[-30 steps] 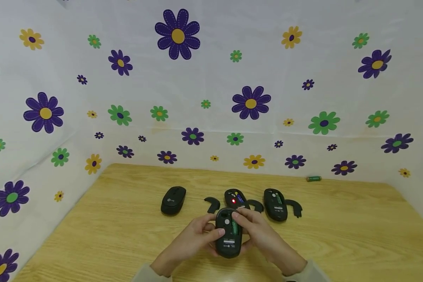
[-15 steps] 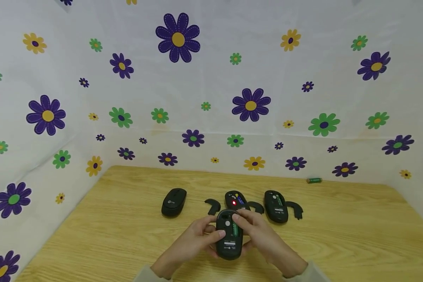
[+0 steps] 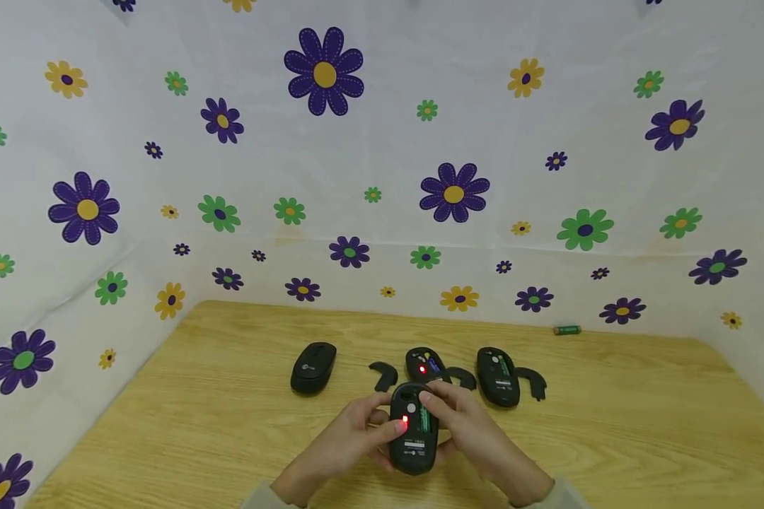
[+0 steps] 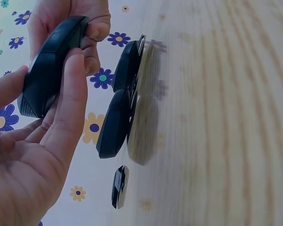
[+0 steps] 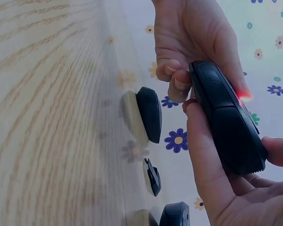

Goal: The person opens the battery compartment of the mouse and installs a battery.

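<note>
Both hands hold a black computer mouse (image 3: 414, 452) above the table, its underside turned up. A green battery (image 3: 425, 420) lies in its open compartment, and a red light glows on the underside beside the left thumb. My left hand (image 3: 356, 428) grips the mouse's left side, thumb on the underside, fingers beneath. From the right, my right hand (image 3: 467, 424) grips it with the thumb at the upper end of the battery. In the left wrist view the held mouse (image 4: 54, 66) shows its side, fingers of both hands around it; the right wrist view shows the mouse's other side (image 5: 226, 117).
Behind the hands lie an overturned mouse (image 3: 420, 353) with a red light lit and another overturned mouse (image 3: 499, 385) with a green battery. Curved black covers (image 3: 385, 376) lie beside them. An upright mouse (image 3: 313, 369) stands left; a loose green battery (image 3: 567, 330) lies near the flowered backdrop.
A red light has come on at the underside of the held mouse, next to the left thumb. The hands keep nearly the same grip; the head view has shifted slightly.
</note>
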`<state>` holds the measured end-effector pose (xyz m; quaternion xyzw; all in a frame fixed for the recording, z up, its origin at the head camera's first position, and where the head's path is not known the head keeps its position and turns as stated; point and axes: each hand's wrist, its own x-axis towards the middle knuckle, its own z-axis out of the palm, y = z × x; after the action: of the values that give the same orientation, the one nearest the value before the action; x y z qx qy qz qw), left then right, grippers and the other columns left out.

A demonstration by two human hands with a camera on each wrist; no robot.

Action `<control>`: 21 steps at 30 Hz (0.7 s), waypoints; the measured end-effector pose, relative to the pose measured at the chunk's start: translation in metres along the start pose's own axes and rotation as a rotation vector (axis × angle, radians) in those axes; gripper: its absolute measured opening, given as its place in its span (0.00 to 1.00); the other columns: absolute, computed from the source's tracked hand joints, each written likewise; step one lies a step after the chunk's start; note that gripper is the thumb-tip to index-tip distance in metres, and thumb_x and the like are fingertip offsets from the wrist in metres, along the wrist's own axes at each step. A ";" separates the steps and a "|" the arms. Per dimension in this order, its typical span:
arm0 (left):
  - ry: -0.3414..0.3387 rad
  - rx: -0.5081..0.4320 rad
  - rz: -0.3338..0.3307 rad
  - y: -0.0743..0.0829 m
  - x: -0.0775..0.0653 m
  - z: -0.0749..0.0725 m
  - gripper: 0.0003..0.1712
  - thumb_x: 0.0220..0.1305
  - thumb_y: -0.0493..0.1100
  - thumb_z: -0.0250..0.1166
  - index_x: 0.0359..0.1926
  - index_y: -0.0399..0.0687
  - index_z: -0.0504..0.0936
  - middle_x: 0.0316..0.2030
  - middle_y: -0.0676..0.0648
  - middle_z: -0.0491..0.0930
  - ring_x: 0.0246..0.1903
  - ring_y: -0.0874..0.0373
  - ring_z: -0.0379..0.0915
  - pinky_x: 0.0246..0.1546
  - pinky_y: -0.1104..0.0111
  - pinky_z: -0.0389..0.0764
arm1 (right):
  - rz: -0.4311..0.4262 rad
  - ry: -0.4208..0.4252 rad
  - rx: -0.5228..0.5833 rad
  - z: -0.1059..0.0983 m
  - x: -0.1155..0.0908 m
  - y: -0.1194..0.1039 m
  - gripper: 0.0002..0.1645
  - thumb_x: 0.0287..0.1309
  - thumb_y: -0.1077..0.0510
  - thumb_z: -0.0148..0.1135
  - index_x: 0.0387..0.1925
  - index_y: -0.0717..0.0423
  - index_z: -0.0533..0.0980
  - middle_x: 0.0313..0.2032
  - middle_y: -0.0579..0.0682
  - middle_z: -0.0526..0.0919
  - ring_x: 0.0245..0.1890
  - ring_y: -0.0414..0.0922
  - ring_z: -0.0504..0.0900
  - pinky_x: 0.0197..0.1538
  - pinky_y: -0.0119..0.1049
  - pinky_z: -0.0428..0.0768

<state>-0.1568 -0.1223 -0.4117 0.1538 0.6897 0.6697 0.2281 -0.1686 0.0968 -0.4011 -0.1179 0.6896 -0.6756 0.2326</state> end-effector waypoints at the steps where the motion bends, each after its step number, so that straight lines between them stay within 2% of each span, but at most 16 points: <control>1: -0.002 0.001 0.000 0.000 0.000 0.000 0.28 0.76 0.41 0.60 0.68 0.28 0.67 0.42 0.39 0.84 0.37 0.49 0.85 0.32 0.62 0.89 | 0.000 0.001 -0.001 0.000 0.000 0.000 0.27 0.79 0.51 0.49 0.63 0.71 0.69 0.49 0.56 0.79 0.47 0.51 0.84 0.32 0.43 0.89; 7: -0.005 0.001 0.006 -0.001 0.001 0.000 0.28 0.76 0.39 0.59 0.68 0.27 0.66 0.42 0.40 0.84 0.37 0.49 0.85 0.32 0.60 0.89 | -0.012 -0.017 -0.006 -0.001 0.000 -0.001 0.27 0.79 0.52 0.49 0.63 0.72 0.68 0.48 0.56 0.80 0.48 0.52 0.84 0.31 0.42 0.89; 18: -0.013 -0.021 0.004 0.000 0.000 0.000 0.26 0.76 0.39 0.58 0.68 0.28 0.67 0.44 0.38 0.85 0.35 0.47 0.86 0.32 0.61 0.89 | -0.029 -0.042 -0.010 -0.003 0.000 -0.003 0.27 0.77 0.54 0.49 0.65 0.73 0.68 0.47 0.56 0.82 0.46 0.52 0.85 0.28 0.37 0.87; 21: -0.016 -0.022 0.004 -0.001 0.001 0.000 0.26 0.76 0.39 0.59 0.68 0.28 0.67 0.44 0.37 0.85 0.36 0.47 0.86 0.32 0.61 0.89 | -0.036 -0.028 -0.011 -0.002 0.000 -0.002 0.26 0.77 0.56 0.49 0.64 0.73 0.68 0.48 0.56 0.81 0.46 0.52 0.84 0.29 0.41 0.88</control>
<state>-0.1572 -0.1217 -0.4123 0.1579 0.6803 0.6763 0.2341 -0.1693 0.0984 -0.3994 -0.1412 0.6876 -0.6742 0.2294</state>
